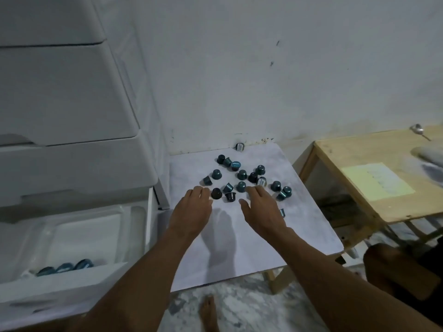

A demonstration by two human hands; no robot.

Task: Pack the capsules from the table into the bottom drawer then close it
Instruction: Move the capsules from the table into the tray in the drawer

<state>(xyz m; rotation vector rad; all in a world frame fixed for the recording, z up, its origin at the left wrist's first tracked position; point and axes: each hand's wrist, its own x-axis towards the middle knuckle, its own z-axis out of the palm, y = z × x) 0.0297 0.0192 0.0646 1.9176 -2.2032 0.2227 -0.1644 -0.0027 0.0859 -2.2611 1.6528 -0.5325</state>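
Capsules (242, 174): roughly twenty, dark teal and a few black, scattered over the far half of the white table (239, 248). Mostly upright on their wide rims, several tipped on their sides. One stray capsule (239, 146) at the far edge against the wall; another (282, 212) near the right edge, partly hidden behind the right hand. None stacked; several touching in the central cluster.

Bottom drawer (72, 236): pulled open, at lower left, just beside the table. Three teal capsules (64, 268) lying in a row behind its near front wall. Rest of the drawer floor visible and bare.

Progress, as a judgement: early stage. Small part packed, large majority left on the table. Drawer closing not yet due.

Left hand (191, 209): palm down, fingers loosely extended, tips touching or just beside a black capsule (216, 193). Nothing grasped.

Right hand (260, 208): palm down, fingers spread, tips at the near edge of the cluster. Nothing visibly grasped; underside of the palm hidden.

Likely step in hand: gathering the near capsules with both hands for transfer left into the drawer.

Surroundings: closed upper drawers (60, 92) above the open one; wooden table (359, 168) to the right, well apart from the capsules, bearing a yellow sheet (377, 180).
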